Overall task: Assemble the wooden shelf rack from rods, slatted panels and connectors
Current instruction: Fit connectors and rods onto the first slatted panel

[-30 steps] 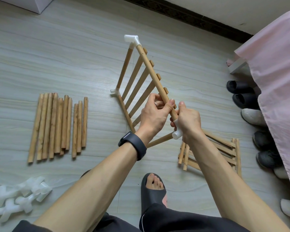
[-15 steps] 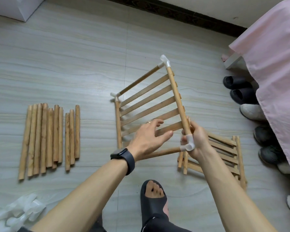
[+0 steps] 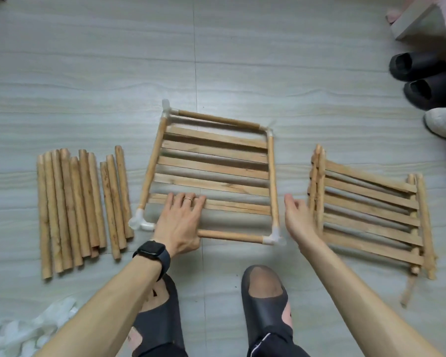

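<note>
Left hand [image 3: 181, 224] lay flat, fingers straight, on the framed slatted panel [image 3: 216, 163] with 4 white connectors [image 3: 272, 239]; right hand [image 3: 299, 220] hovered relaxed beside it, apparently not touching.

Dark slippers [image 3: 428, 69] and a white shoe [image 3: 444, 122] (partly cropped) rest on the floor [image 3: 88, 73].

No readable text, label, brand, number or sign shows on anything in view.

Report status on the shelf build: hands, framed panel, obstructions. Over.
Left hand open, flat on near slat of framed panel. Right hand open beside it, empty. Panel flat on floor, connectors on four corners. Nothing blocking; loose rods left, spare panels right.
</note>
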Action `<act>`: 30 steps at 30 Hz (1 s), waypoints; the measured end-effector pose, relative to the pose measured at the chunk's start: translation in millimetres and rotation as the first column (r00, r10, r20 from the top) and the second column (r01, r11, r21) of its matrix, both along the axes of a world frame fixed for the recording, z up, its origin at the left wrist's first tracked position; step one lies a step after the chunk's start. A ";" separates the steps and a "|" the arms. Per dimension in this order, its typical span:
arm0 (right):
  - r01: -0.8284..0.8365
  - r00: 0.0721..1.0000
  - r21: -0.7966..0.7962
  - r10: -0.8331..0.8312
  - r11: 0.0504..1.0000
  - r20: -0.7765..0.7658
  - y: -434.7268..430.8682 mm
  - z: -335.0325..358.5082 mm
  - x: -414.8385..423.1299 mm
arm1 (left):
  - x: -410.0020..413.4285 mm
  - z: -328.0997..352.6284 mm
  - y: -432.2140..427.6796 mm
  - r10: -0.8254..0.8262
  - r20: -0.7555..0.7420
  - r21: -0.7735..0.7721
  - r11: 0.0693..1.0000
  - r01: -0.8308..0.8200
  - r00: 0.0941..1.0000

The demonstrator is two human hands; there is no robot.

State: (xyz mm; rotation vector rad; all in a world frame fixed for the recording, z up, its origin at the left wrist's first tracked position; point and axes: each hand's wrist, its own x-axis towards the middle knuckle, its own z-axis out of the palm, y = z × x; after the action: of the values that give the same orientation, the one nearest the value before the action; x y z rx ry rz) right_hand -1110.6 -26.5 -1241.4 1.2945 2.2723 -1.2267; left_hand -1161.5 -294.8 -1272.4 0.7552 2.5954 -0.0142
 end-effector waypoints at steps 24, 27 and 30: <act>-0.837 0.345 0.526 0.892 0.152 0.292 -59.5 -12.5 -21.3 | -27.6 14.4 -29.0 -0.115 -0.104 -0.074 0.992 0.107 0.988; -0.837 0.312 0.537 0.898 0.106 0.311 -51.4 -5.0 -27.9 | -31.3 20.0 -25.6 -0.124 -0.119 -0.064 0.991 0.117 0.985; -0.856 0.301 0.508 0.893 0.098 0.335 -46.7 -2.0 -32.8 | -32.0 21.4 -18.1 -0.115 -0.124 -0.064 0.992 0.108 0.986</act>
State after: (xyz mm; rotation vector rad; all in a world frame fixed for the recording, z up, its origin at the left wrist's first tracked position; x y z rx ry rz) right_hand -1143.4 -73.1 -1243.5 -0.2939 2.7701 -0.0020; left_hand -1193.5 -312.9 -1251.0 0.9053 2.6560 -0.1746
